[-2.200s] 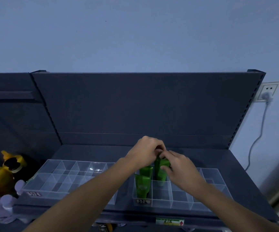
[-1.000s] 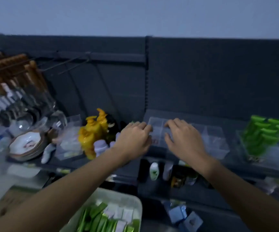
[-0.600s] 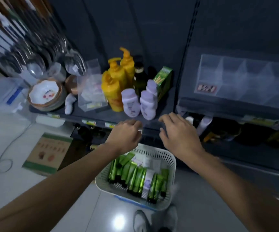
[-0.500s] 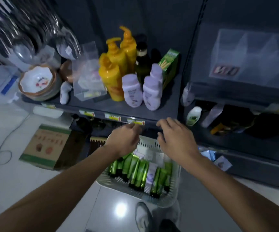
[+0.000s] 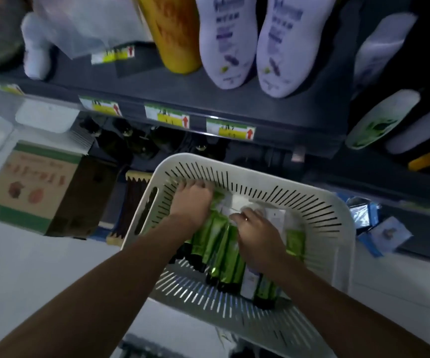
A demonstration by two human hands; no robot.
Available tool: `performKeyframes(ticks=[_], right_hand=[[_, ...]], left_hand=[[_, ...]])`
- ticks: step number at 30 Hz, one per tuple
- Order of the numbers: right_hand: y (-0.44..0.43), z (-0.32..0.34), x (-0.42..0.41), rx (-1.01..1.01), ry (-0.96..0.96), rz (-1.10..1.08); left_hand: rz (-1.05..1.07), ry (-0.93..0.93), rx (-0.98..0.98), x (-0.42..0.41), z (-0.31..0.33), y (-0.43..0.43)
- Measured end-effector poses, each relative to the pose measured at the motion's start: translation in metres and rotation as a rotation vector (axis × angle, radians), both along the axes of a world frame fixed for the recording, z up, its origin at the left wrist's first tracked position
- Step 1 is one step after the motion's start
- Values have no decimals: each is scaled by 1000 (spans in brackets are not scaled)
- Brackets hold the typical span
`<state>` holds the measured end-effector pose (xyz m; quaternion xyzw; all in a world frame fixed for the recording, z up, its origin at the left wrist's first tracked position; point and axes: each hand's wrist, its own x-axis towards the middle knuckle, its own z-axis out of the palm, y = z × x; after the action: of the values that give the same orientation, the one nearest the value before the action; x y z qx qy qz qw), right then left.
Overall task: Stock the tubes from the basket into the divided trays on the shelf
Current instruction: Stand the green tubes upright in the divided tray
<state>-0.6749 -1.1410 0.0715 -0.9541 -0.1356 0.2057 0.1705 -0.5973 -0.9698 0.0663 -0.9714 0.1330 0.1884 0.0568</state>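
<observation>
The left hand is down inside the basket, palm down with fingers curled over the far ends of the tubes; whether it grips one I cannot tell. The right hand lies just beside it, pressed flat on the tubes, its fingertips at a white packet; its hold is also unclear. Beyond both hands runs the dark shelf, its edge carrying price labels. The white slotted basket surrounds the hands. Left of the left hand stands a cardboard box. On the shelf, far above the hands, stand two pale bottles and a yellow bottle. The green tubes lie side by side under the hands, caps toward the wrists.
</observation>
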Motion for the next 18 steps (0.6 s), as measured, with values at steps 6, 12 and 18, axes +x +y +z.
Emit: performKeyframes(ticks=[6, 12, 18], right_hand=[[0, -28, 11, 22, -12, 102], [-2, -23, 30, 141, -24, 159], [-6, 1, 21, 246, 122, 182]], left_hand=[[123, 222, -17, 5, -10, -1], [174, 336, -85, 13, -8, -5], [-58, 269, 22, 1, 10, -18]])
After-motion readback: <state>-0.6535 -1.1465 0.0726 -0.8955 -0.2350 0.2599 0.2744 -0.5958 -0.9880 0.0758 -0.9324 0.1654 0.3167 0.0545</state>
